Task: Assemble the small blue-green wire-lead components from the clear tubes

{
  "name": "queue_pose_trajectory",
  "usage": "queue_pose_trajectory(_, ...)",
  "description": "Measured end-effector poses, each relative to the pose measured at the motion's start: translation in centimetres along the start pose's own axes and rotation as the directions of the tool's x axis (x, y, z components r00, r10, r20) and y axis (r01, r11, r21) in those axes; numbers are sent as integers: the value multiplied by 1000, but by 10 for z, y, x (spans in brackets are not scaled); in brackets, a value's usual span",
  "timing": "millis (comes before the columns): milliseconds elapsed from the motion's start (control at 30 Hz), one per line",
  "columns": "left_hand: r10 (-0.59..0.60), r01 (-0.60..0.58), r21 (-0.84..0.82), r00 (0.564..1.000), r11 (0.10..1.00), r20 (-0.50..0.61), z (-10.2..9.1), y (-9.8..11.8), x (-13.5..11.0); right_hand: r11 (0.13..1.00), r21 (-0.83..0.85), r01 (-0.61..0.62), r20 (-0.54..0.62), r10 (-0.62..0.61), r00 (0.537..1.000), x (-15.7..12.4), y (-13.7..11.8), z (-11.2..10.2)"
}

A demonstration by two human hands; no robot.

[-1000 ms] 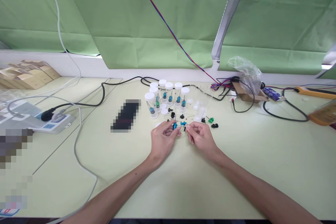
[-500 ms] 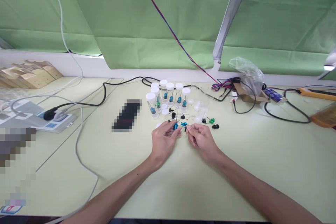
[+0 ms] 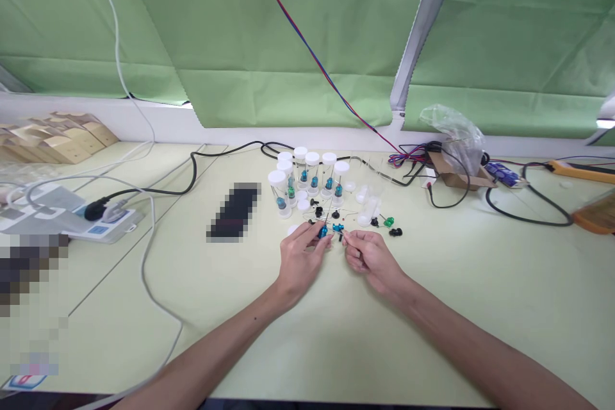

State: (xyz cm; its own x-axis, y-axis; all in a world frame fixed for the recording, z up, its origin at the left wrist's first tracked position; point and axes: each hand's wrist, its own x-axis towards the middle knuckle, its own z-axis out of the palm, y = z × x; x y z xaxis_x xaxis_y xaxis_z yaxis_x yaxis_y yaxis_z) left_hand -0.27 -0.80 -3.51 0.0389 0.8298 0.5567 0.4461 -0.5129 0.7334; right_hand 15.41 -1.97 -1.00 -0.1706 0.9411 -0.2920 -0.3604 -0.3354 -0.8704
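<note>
My left hand (image 3: 302,258) pinches a small blue part (image 3: 323,230) with a thin wire lead, just above the pale green table (image 3: 432,307). My right hand (image 3: 369,255) is closed in a pinch on the thin wire beside a second blue part (image 3: 337,228). The two hands sit close together, fingertips nearly touching. Just beyond them stand several clear vials with white caps (image 3: 307,177), each with a blue or green part inside. Loose black parts (image 3: 394,232) and a green one (image 3: 388,221) lie to the right.
Black cables (image 3: 192,173) cross the table at the left toward a power strip (image 3: 96,221). A cardboard box with a plastic bag (image 3: 454,141) and more wires sit at the back right. A pixelated dark patch (image 3: 234,211) lies left of the vials. Green sheeting hangs behind.
Both hands have stayed nearly still at the blue parts; the fingers shifted slightly. The view drifted a little to the left.
</note>
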Motion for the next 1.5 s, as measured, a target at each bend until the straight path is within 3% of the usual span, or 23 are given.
queue_pose_trajectory(633, 201, -201, 211, 979, 957, 20, -2, -7, 0, 977, 154, -148, 40, 143, 989, 5, 3, -8)
queue_pose_trajectory(767, 201, -202, 216, 979, 955, 26, -1, -7, 1, 971, 174, -166, 56, 159, 986, 5, 2, -9)
queue_pose_trajectory(900, 119, -116, 126, 993, 985, -15, 0, 0, 3, 985, 145, -98, 65, 89, 994, 5, 0, -8)
queue_pose_trajectory(1033, -36, 35, -45, 999, 998, -19, 0, 8, 5, 992, 106, -62, 104, 51, 993, 5, -2, -8)
queue_pose_trajectory(1167, -192, 190, -198, 981, 961, 12, 2, 11, 5, 989, 130, -74, 147, 55, 988, 6, -1, -8)
queue_pose_trajectory(1500, -375, 383, -345, 922, 857, 93, 3, 16, 8, 983, 167, -72, 191, 40, 981, 7, 1, -7)
